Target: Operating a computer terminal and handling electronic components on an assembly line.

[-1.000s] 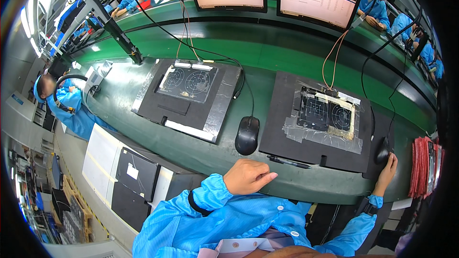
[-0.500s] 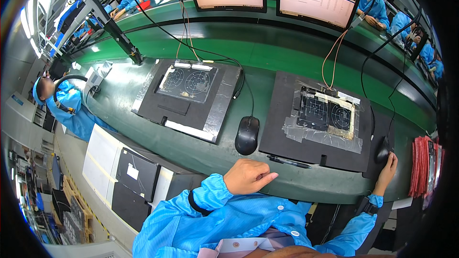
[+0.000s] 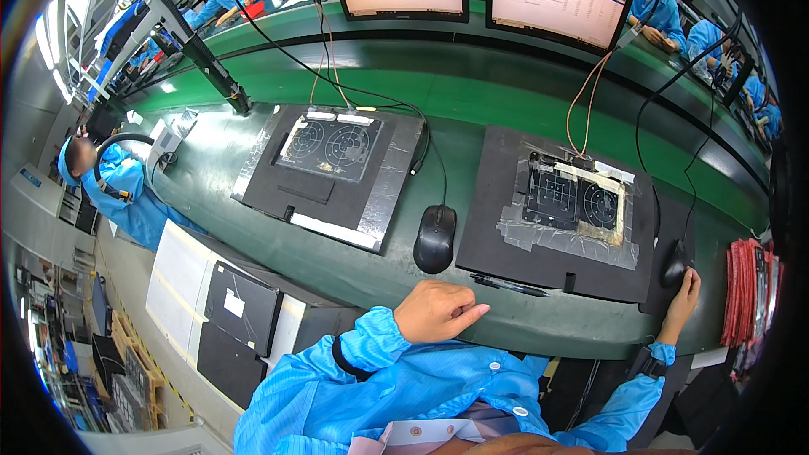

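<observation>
Touching the near end of a black mouse [image 3: 673, 268] in the head view, the right hand [image 3: 681, 307] is extending over the right part of the green counter [image 3: 514, 320]; cannot tell whether its fingers are grasping or only resting. That mouse is sitting just right of the right-hand dark board [image 3: 539, 268]. The left hand [image 3: 436, 312] is showing a loose fist near the counter's front edge, thumb pointing right, palm hidden. A second black mouse [image 3: 435, 240] is lying beyond it, between the right-hand board and the left-hand dark board [image 3: 268, 187]. A pen [image 3: 510, 286] is lying along the right-hand board's near edge. A red stack [image 3: 741, 295] is standing at far right.
</observation>
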The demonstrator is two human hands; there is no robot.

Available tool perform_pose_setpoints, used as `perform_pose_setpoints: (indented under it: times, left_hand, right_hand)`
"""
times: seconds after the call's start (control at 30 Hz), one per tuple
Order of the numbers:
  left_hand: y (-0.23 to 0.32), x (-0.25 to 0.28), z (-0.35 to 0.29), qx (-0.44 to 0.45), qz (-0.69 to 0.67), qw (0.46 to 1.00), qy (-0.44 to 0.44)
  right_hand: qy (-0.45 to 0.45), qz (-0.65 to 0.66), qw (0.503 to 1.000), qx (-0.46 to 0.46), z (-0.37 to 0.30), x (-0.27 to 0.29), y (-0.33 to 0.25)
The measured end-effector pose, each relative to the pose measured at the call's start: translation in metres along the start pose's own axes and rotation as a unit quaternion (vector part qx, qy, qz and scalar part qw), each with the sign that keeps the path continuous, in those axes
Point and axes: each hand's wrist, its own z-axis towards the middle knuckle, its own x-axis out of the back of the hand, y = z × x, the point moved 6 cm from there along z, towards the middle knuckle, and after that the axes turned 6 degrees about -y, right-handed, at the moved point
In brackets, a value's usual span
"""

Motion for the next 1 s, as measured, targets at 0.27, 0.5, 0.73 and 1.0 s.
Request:
perform_pose_setpoints:
  times: [0.27, 0.5, 0.73, 1.0]
  left_hand:
    - [-0.0001, -0.0002, -0.0001, -0.002, 0.001, 1.000, 0.005]
    - [-0.0004, -0.0008, -0.0003, -0.010, 0.006, 1.000, 0.004]
    - [0.0006, 0.0000, 0.0003, -0.011, 0.003, 1.000, 0.004]
    - [0.0011, 0.0008, 0.0004, -0.004, 0.002, 1.000, 0.003]
  right_hand:
    - [0.002, -0.012, 1.000, 0.001, -0.0026, -0.0008, -0.0074]
    - [-0.005, 0.001, 1.000, 0.001, -0.0009, 0.0006, -0.0010]
    - [0.000, -0.010, 1.000, 0.002, -0.0027, -0.0011, -0.0062]
    - [-0.003, -0.010, 1.000, 0.001, -0.0032, -0.0016, -0.0079]
